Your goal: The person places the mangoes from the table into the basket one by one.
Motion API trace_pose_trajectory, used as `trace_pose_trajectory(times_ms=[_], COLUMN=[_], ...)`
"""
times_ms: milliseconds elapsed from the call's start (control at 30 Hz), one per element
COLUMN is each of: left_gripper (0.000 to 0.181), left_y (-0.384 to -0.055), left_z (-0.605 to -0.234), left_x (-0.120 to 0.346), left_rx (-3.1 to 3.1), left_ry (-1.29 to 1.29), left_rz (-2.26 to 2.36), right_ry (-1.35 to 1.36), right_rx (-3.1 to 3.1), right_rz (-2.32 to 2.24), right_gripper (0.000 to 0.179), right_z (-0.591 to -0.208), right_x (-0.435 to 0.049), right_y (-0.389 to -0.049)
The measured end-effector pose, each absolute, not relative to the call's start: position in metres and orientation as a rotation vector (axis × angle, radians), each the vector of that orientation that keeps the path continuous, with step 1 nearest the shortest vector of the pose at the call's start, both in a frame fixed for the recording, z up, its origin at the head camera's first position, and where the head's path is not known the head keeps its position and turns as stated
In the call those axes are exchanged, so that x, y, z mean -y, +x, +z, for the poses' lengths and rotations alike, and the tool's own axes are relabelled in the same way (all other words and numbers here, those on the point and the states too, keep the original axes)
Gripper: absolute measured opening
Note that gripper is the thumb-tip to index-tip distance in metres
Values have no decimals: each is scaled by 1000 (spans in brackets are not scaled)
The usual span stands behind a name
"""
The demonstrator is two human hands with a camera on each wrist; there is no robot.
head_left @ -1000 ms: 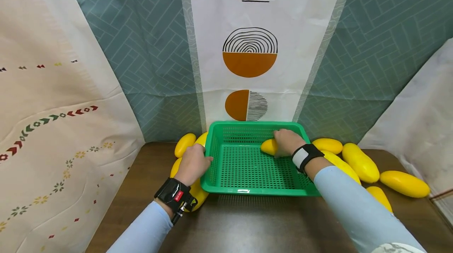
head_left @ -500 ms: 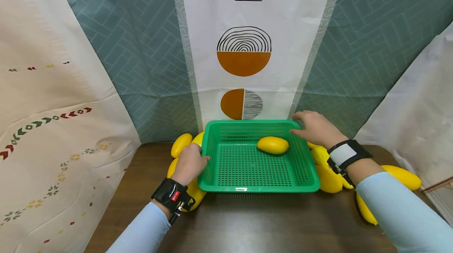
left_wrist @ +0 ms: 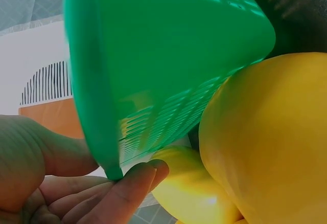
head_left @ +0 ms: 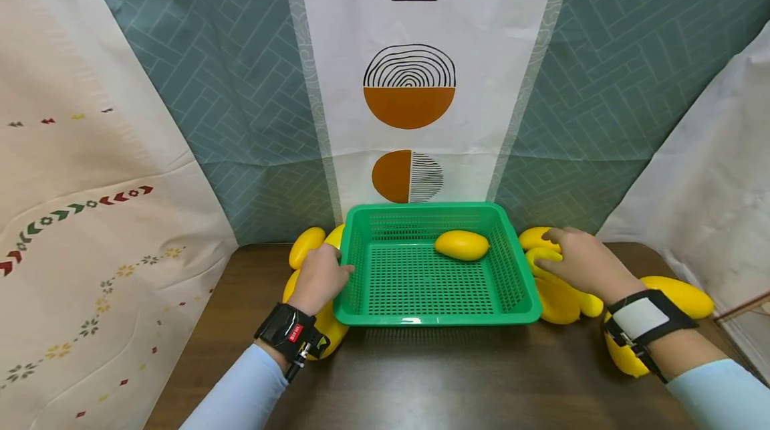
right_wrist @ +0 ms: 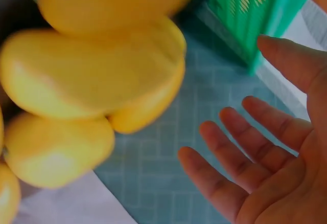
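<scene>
- One lone mango [head_left: 462,245] lies on its side in the green perforated basket [head_left: 433,320], toward the far right corner; the basket sits flat on the brown table [head_left: 415,376].
- The left hand [head_left: 320,277] pinches the basket's left rim, thumb on one side and fingers on the other, beside the left-hand mangoes [head_left: 307,247].
- The right hand [head_left: 586,265] grips nothing: its fingers are spread and slightly bent, above the right-hand mangoes [head_left: 555,299]. The right wrist view shows a gap between the fingertips and the fruit.
- Judging by this pose, the step in hand is a reach for another fruit while the other hand steadies the basket.
- A pick from here would call for lowering the palm over one mango, closing thumb and fingers round its thick middle, and lifting it clear of its touching neighbours.
- The fruit looks smooth and rounded, so a shallow fingertip pinch could slip; the bare basket floor leaves ample room to set one down.
</scene>
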State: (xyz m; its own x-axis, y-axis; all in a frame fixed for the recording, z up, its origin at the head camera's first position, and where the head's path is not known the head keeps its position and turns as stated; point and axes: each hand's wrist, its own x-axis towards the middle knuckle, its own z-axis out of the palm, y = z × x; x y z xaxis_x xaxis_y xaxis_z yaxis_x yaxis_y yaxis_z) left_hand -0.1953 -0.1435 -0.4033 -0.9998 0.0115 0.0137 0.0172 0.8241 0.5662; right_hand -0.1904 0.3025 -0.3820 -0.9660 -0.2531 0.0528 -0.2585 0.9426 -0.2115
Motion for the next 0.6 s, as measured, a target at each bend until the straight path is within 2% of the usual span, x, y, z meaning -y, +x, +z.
trace_pose_trajectory(times_ms=[233, 367, 500, 600], left_gripper=[28, 35, 36, 36], left_y=[-196, -198, -198, -197], left_z=[-404, -405, -405, -404], left_x=[144, 143, 143, 143], left_rx=[2992, 2995, 3001, 3005], left_ry=[-16, -18, 5, 17], left_rz=[-943, -942, -965, -985], right_ry=[427, 428, 409, 416], right_rx=[3070, 3060, 3079, 3073], right_rz=[325, 284, 254, 254], right_gripper=[47, 49, 50, 44], right_z=[-408, -416, -423, -427], right_x=[-293, -290, -289, -288], right_y=[-176, -170, -167, -166])
